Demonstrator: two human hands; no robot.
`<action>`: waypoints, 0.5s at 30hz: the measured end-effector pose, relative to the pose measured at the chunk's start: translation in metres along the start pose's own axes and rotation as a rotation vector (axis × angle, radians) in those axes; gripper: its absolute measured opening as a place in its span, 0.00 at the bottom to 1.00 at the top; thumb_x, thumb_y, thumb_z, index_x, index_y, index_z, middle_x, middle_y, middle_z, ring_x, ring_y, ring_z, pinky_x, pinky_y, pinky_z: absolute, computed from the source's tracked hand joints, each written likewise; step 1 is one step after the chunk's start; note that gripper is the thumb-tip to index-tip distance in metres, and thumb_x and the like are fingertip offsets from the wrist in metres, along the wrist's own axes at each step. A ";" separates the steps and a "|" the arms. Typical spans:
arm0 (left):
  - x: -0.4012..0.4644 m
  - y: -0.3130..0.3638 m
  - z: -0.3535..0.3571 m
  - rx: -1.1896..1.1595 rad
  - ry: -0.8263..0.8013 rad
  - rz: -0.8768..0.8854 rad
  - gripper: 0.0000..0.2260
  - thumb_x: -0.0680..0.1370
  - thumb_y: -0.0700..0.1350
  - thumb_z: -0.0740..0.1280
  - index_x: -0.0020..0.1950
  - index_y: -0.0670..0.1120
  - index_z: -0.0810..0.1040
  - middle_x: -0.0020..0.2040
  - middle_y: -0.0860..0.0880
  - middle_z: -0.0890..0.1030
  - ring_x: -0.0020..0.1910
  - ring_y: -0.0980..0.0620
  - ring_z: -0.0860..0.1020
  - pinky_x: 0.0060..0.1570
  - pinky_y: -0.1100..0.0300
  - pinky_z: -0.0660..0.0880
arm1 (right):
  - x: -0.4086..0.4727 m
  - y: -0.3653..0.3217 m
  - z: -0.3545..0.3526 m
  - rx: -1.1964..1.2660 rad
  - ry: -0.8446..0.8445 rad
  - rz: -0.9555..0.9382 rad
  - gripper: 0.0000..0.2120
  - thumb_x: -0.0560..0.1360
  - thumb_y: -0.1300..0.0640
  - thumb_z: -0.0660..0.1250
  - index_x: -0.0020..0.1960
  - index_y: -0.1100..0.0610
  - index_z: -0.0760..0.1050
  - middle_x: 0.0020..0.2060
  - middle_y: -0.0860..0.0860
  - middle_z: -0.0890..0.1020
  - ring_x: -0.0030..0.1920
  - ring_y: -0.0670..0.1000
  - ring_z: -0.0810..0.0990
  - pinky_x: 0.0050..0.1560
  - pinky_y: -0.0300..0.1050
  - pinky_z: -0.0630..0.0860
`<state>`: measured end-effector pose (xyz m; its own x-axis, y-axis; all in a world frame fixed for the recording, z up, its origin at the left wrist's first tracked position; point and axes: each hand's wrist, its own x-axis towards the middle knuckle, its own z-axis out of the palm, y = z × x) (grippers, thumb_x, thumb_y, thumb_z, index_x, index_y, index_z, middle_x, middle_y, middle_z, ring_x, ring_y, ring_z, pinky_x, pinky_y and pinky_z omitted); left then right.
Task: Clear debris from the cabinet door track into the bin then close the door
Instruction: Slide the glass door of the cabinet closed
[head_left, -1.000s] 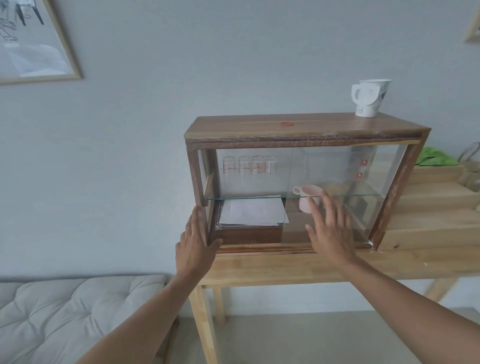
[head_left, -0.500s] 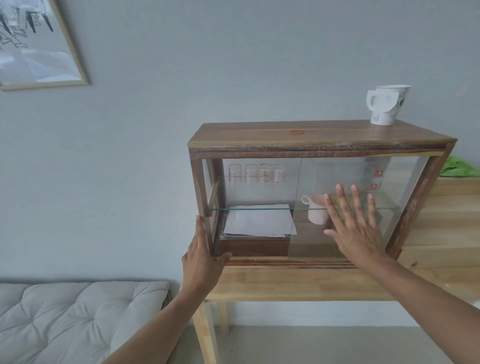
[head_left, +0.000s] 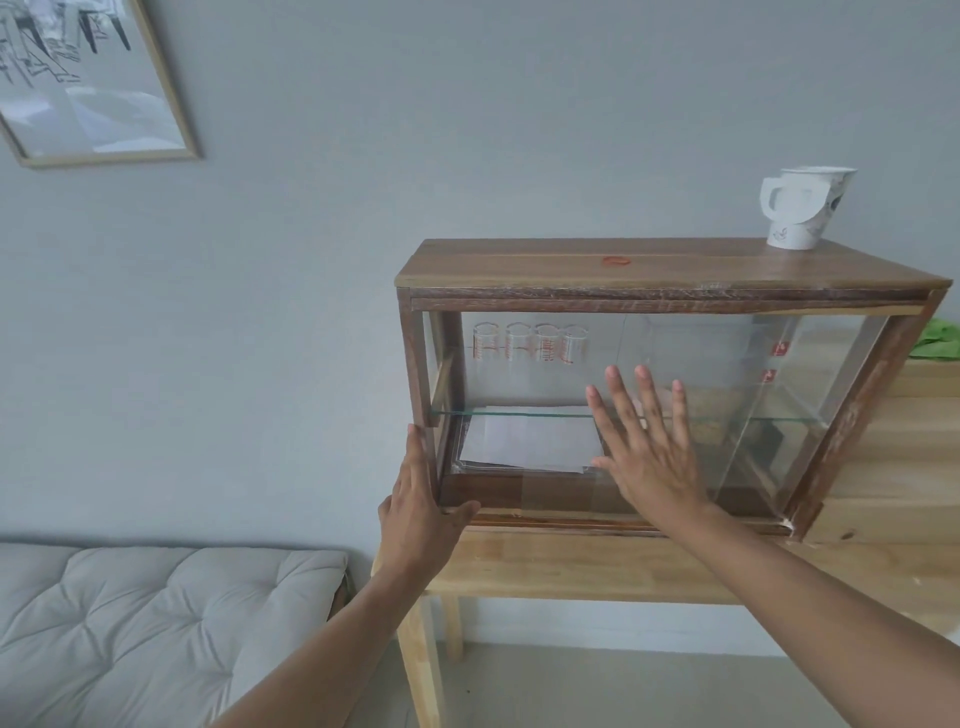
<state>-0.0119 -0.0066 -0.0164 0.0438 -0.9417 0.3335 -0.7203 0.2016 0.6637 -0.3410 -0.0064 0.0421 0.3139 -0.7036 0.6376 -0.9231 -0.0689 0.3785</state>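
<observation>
Right hand is laid flat and spread on the sliding glass door; its travel lies leftward along the track, toward the cabinet's left post, braced by the open left hand.

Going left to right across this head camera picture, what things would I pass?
Framed picture → cushion → left hand → row of glasses → right hand → paper cup → green cloth.
</observation>
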 end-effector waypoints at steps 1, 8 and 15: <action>0.000 0.001 -0.001 0.003 -0.001 -0.001 0.62 0.70 0.59 0.81 0.82 0.65 0.32 0.84 0.54 0.62 0.78 0.45 0.69 0.71 0.36 0.66 | 0.005 -0.009 0.000 0.008 0.002 -0.006 0.58 0.72 0.41 0.79 0.88 0.55 0.46 0.88 0.58 0.46 0.86 0.68 0.45 0.81 0.77 0.44; -0.003 0.009 -0.001 0.016 0.021 -0.013 0.62 0.70 0.59 0.81 0.82 0.65 0.31 0.85 0.54 0.60 0.79 0.47 0.67 0.72 0.35 0.67 | 0.037 -0.065 -0.003 0.069 0.002 -0.039 0.58 0.73 0.40 0.77 0.88 0.54 0.43 0.88 0.58 0.45 0.86 0.67 0.44 0.82 0.77 0.42; -0.005 0.012 -0.003 0.002 0.032 -0.005 0.62 0.71 0.58 0.81 0.81 0.65 0.29 0.86 0.56 0.55 0.82 0.50 0.62 0.74 0.36 0.65 | 0.057 -0.103 0.000 0.089 0.016 -0.063 0.57 0.74 0.38 0.76 0.88 0.53 0.42 0.88 0.57 0.44 0.87 0.65 0.42 0.82 0.74 0.38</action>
<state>-0.0185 0.0013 -0.0083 0.0693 -0.9337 0.3514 -0.7216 0.1962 0.6639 -0.2276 -0.0395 0.0398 0.3749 -0.6842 0.6255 -0.9172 -0.1757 0.3575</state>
